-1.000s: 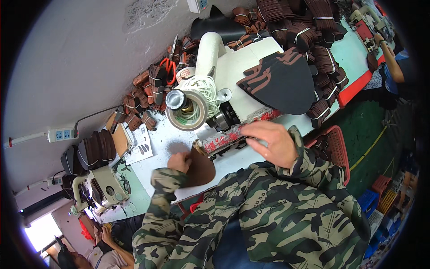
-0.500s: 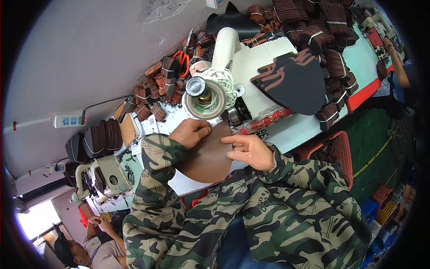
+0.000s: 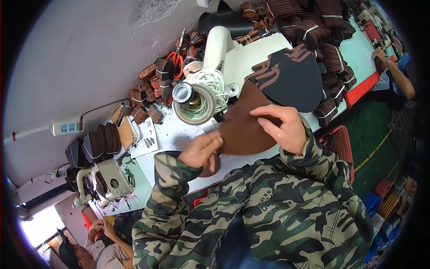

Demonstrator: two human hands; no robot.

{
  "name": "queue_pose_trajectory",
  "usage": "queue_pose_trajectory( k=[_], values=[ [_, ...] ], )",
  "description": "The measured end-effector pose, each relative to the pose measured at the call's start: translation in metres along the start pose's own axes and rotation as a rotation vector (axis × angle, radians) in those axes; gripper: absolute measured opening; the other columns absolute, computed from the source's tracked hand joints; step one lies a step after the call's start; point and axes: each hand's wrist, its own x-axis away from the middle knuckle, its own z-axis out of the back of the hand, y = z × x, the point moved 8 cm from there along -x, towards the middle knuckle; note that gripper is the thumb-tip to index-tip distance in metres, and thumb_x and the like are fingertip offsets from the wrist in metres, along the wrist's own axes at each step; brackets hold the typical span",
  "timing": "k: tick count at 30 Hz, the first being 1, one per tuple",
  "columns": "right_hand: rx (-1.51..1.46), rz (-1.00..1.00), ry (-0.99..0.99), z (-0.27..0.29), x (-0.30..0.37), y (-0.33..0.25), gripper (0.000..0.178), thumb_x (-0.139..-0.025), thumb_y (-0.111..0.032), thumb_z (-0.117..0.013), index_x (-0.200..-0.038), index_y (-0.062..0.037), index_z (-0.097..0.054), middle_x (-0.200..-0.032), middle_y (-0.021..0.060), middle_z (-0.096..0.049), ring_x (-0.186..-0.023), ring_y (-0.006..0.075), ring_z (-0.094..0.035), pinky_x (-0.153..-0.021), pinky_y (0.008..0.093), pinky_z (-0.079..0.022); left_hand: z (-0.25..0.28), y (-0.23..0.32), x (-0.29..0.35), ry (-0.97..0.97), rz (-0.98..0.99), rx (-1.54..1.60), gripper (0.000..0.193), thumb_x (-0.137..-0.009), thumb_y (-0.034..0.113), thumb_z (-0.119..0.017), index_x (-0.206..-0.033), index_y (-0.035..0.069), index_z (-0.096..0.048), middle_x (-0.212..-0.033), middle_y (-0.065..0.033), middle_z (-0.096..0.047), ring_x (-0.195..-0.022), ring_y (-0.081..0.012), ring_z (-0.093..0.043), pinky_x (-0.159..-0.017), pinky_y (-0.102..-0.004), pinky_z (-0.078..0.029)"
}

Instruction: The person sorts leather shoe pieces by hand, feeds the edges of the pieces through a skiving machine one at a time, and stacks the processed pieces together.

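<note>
A rounded brown leather-like piece lies tilted between my hands, beside the white sewing machine. My left hand is closed, pinching the piece's left edge, and is slightly blurred. On the right part of the piece rests my right hand, its thumb and index finger apart and the fingertips touching the brown surface. Part of a second brown piece shows beneath my left hand. Just beyond the held piece is a fanned stack of dark panels with brown edges.
A cone of white cord stands on the machine side. Red-handled scissors and bundled brown pieces lie along the wall. More bundles are piled at right, above a red basket. Co-workers sit at both sides.
The brown piece has moved up and to the right, now overlapping the dark stack's edge. Both hands have shifted with it, and a second brown piece shows under my left hand.
</note>
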Motion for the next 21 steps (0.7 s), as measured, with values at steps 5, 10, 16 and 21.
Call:
queue_pose_trajectory(
  k=[5,10,16,21],
  values=[
    [0.214,0.024,-0.183,-0.037,0.029,0.004,0.026,-0.079,-0.003,-0.057,-0.104,-0.0054,-0.063,-0.088,0.0155,-0.065,-0.073,0.0304,-0.063,-0.067,0.0343,-0.05,0.018,-0.042,-0.01,-0.011,0.154,0.402,0.023,-0.095,0.019,-0.043,-0.093,0.0,-0.056,-0.06,-0.0068,-0.058,-0.034,-0.0098,-0.047,-0.029,-0.0197,-0.033],
    [0.193,0.03,-0.299,-0.089,0.047,0.006,0.031,-0.079,-0.01,-0.06,-0.11,-0.012,-0.062,-0.084,0.0126,-0.065,-0.064,0.0324,-0.06,-0.061,0.0394,-0.048,0.048,-0.017,-0.024,0.171,0.141,0.235,0.023,-0.093,0.02,-0.047,-0.08,0.004,-0.059,-0.057,-0.0005,-0.053,-0.038,-0.006,-0.044,-0.034,-0.0209,-0.028],
    [0.38,0.098,-0.095,-0.022,0.032,-0.026,0.023,-0.08,-0.008,-0.061,-0.102,-0.0072,-0.065,-0.076,0.0138,-0.062,-0.059,0.0282,-0.06,-0.052,0.0362,-0.046,0.042,0.001,-0.037,0.404,-0.125,-0.225,0.028,-0.092,0.017,-0.053,-0.071,-0.001,-0.06,-0.05,-0.0032,-0.049,-0.038,-0.0099,-0.043,-0.037,-0.0264,-0.031],
    [0.45,0.145,0.088,0.038,0.018,-0.052,0.031,-0.077,0.004,-0.052,-0.103,-0.0068,-0.065,-0.073,0.0126,-0.059,-0.061,0.0269,-0.06,-0.055,0.0356,-0.047,0.062,-0.013,-0.03,0.412,-0.167,0.09,0.033,-0.096,0.018,-0.042,-0.076,-0.003,-0.058,-0.056,-0.0079,-0.055,-0.038,-0.012,-0.048,-0.034,-0.0228,-0.036]
  ],
)
